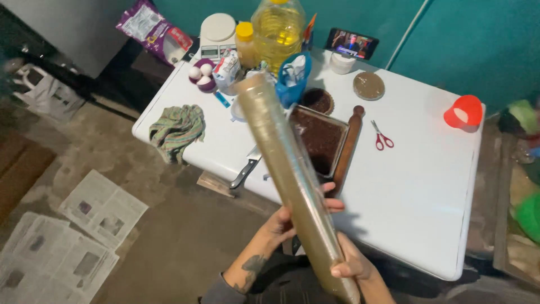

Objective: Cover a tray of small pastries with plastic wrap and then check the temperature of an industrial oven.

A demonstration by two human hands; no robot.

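Observation:
A long roll of clear plastic wrap on a brown cardboard tube point(287, 163) slants up from the bottom of the view towards the table's far side. My left hand point(292, 217) grips it around the middle. My right hand point(351, 262) holds it near the lower end. Behind the roll, on the white table point(416, 191), stands a rectangular metal baking pan point(320, 138) of dark brown mix, with a wooden rolling pin point(347, 147) lying along its right side.
Red-handled scissors point(382, 137), a red cup point(464, 111), a black-handled knife point(247, 169), a striped cloth point(177, 129), eggs in a purple holder point(201, 75), a kitchen scale point(218, 31), an oil jug point(278, 31), a phone point(351, 44). Newspapers point(67, 236) lie on the floor at left.

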